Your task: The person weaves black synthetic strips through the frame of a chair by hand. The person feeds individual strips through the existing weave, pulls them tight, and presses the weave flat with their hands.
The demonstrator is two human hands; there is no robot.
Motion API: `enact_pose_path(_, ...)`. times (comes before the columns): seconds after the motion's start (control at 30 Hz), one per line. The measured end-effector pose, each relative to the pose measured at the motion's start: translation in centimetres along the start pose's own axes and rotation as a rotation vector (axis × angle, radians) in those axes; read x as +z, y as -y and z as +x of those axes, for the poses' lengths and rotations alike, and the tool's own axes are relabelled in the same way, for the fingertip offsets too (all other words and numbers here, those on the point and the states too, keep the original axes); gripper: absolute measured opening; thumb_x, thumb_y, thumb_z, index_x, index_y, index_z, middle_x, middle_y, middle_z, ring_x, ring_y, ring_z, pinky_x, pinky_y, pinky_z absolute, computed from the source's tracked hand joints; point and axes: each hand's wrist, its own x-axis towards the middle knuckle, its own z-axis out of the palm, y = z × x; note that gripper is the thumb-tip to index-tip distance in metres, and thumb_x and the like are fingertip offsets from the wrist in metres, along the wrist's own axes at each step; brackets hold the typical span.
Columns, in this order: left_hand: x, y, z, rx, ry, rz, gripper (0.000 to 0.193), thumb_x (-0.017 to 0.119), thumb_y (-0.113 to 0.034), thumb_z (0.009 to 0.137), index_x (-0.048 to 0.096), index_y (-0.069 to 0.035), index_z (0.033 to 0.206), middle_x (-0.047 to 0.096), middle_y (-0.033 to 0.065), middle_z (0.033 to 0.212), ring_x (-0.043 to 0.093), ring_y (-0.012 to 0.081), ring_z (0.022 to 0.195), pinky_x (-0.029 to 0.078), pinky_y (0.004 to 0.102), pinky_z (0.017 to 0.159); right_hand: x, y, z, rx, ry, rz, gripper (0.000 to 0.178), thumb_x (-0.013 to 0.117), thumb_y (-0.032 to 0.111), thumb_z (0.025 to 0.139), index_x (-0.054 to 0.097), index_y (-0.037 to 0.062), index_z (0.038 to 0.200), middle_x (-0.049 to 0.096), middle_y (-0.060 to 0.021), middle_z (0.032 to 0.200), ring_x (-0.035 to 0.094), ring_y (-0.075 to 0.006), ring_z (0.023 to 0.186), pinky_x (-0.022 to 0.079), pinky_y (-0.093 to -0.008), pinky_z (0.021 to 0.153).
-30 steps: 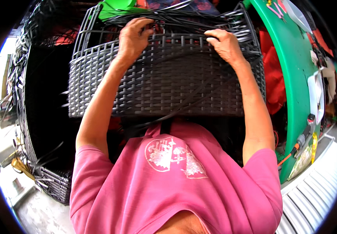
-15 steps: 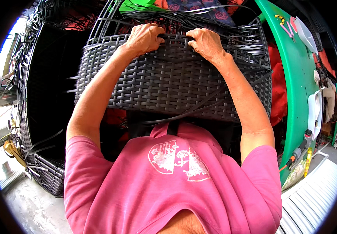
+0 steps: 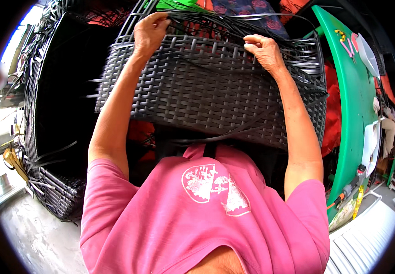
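Note:
A dark grey woven wicker panel (image 3: 206,86) stands in front of me, its upper rim lined with loose upright ends. My left hand (image 3: 150,34) is raised above the rim's left part, with thumb and fingers pinched together beside black strips. What lies in that pinch is too small to make out. At the right part of the rim, my right hand (image 3: 265,51) has curled fingers with the thumb close to the forefinger. Any strip between them cannot be made out. Long loose black plastic strips (image 3: 225,23) lie in a bundle behind the rim.
To the right stands a green board (image 3: 344,105) with pink-handled pliers (image 3: 347,47) and white trays (image 3: 371,141). A tall black woven piece (image 3: 33,118) stands on the left, with strip ends sticking out. Red fabric (image 3: 332,114) hangs beside the panel's right edge.
My hands have moved apart: the left went up and left off the rim, the right moved rightward and slightly down. The whole view has shifted a little.

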Motion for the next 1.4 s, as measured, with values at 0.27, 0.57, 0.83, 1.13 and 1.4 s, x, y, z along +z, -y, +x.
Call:
enact_pose_path(0.27, -3.5, 0.9, -1.7, 0.211, 0.221, 0.329, 0.025, 0.07, -0.018, 0.074, 0.067, -0.009, 0.097, 0.062, 0.0081, 0.092, 0.06, 0.0258, 0.092, 0.047, 0.0345, 0.08, 7.0, 5.6, 2.9, -0.426, -0.081, -0.408, 0.029, 0.066, 0.026, 0.075, 0.067, 0.0091, 0.098, 0.064, -0.0121, 0.096, 0.06, -0.0309, 0.092, 0.049, -0.0407, 0.081)
enact_pose_path(0.57, -2.6, -1.0, 0.9, 0.329, 0.68, 0.547, 0.031, 0.069, -0.016, 0.072, 0.066, -0.005, 0.1, 0.063, 0.0143, 0.104, 0.058, 0.031, 0.099, 0.046, 0.038, 0.086, 9.5, 10.3, 5.1, -0.273, 0.266, -0.756, 0.031, 0.065, 0.023, 0.075, 0.065, 0.0098, 0.103, 0.066, -0.0116, 0.094, 0.064, -0.0281, 0.088, 0.051, -0.0398, 0.078)
enact_pose_path(0.83, -1.5, 0.7, -0.3, 0.442, 0.397, 0.515, 0.021, 0.066, -0.012, 0.072, 0.067, -0.003, 0.091, 0.065, 0.0116, 0.091, 0.062, 0.0311, 0.086, 0.048, 0.041, 0.077, 9.9, 8.4, 5.4, -0.228, 0.164, -0.52, 0.021, 0.065, 0.023, 0.074, 0.068, 0.0137, 0.093, 0.068, -0.0083, 0.081, 0.065, -0.0266, 0.079, 0.05, -0.0386, 0.071)
enact_pose_path(1.13, -8.0, 7.4, -2.1, -0.034, 0.061, 0.157, 0.02, 0.067, -0.011, 0.077, 0.068, -0.005, 0.097, 0.066, 0.0064, 0.089, 0.063, 0.0175, 0.078, 0.049, 0.0265, 0.073, 11.2, 8.2, 5.3, -0.296, 0.032, -0.424, 0.025, 0.063, 0.022, 0.076, 0.067, 0.0127, 0.098, 0.065, -0.0133, 0.095, 0.063, -0.0316, 0.087, 0.05, -0.0411, 0.08)
enact_pose_path(1.4, -7.4, 5.5, -0.6, 0.26, 0.301, 0.442, 0.033, 0.069, -0.025, 0.076, 0.066, -0.014, 0.106, 0.061, 0.0044, 0.108, 0.052, 0.023, 0.108, 0.043, 0.0357, 0.09, 15.3, 11.5, 7.1, -0.261, 0.125, -0.421, 0.027, 0.066, 0.02, 0.077, 0.067, 0.0142, 0.103, 0.065, -0.0109, 0.095, 0.061, -0.0301, 0.094, 0.051, -0.042, 0.08)
